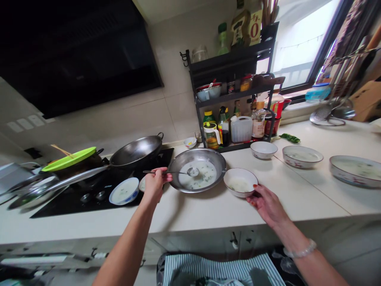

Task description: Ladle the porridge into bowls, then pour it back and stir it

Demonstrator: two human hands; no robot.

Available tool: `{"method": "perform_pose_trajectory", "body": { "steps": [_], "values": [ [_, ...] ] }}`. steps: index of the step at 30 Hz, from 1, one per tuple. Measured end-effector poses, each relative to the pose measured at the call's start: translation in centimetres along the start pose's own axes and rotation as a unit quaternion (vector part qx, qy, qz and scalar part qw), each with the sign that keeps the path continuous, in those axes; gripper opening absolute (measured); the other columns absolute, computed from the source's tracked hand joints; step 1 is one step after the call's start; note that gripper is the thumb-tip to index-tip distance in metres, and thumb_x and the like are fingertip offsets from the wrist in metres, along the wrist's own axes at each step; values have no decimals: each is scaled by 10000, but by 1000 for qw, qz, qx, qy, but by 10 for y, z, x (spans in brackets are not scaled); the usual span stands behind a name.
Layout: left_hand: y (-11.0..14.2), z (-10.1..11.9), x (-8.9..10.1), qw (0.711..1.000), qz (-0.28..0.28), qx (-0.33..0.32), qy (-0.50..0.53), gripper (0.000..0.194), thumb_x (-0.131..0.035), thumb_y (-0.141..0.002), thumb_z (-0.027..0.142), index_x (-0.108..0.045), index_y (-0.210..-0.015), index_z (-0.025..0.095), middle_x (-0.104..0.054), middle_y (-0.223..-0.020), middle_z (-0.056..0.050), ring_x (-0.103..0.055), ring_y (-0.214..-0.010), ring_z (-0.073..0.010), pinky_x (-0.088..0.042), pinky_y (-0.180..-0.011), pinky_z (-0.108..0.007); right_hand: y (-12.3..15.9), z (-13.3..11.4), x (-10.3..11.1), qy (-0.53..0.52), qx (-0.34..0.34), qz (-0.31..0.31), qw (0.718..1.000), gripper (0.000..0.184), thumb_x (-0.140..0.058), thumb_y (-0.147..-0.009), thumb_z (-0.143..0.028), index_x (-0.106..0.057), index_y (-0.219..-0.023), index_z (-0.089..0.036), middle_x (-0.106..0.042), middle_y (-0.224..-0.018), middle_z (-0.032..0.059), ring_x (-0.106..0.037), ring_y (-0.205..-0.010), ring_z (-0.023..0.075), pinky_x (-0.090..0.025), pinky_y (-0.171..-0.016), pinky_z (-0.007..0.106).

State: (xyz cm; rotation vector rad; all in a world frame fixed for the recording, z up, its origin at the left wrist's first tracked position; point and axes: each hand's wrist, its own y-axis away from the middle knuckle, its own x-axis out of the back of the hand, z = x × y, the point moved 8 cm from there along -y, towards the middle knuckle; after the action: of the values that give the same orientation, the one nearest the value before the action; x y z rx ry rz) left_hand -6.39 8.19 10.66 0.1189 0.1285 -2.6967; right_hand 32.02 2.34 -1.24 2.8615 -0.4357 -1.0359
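Note:
My left hand (155,183) is closed round the handle of a metal ladle (193,171). The ladle's bowl is over a wide steel basin (220,159) of whitish soup with green bits. My right hand (266,202) grips the rim and side of a small white bowl (228,180), with thumb on top and fingers below. Some of the same pale soup lies in that bowl, which is just right of the basin. Left of my left hand, a blue-and-white bowl (113,198) of soup rests at the cooktop's edge, and another small bowl (142,184) is partly hidden by the hand.
A black wok (135,153) and a pot under a lime-green lid (70,159) stand on the cooktop (71,204). Rightward are a white bowl (264,153) and two soup bowls, one mid-counter (302,163), one at far right (354,180). A black rack (229,95) holds bottles behind.

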Motion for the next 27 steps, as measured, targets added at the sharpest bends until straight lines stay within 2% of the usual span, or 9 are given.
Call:
{"method": "perform_pose_trajectory", "body": {
  "steps": [11, 18, 27],
  "values": [
    [0, 2, -3, 1000, -4, -11, 6, 183, -519, -680, 236, -627, -756, 109, -641, -521, -51, -631, -501, -176, -534, -558, -304, -1, 1, 0, 8, -5, 0, 1000, 312, -874, -577, -319, -693, -776, -162, -674, -688, 37, -577, -532, 125, -410, -406, 201],
    [2, 4, -4, 1000, 1, -7, 16, 165, -525, -686, 234, -625, -742, 116, -639, -502, -45, -617, -477, -158, -520, -520, -273, -1, 1, -1, 14, -5, -4, 1000, 294, -858, -603, -332, -685, -774, -167, -673, -684, 33, -574, -532, 122, -408, -417, 200],
    [3, 5, -4, 1000, -2, -3, 12, 154, -513, -699, 222, -623, -738, 121, -637, -512, -45, -620, -498, -167, -523, -541, -288, 1, 0, -1, 10, -7, 5, 1000, 304, -864, -587, -322, -677, -770, -168, -669, -700, 29, -573, -544, 120, -399, -412, 199]
  ]
}}
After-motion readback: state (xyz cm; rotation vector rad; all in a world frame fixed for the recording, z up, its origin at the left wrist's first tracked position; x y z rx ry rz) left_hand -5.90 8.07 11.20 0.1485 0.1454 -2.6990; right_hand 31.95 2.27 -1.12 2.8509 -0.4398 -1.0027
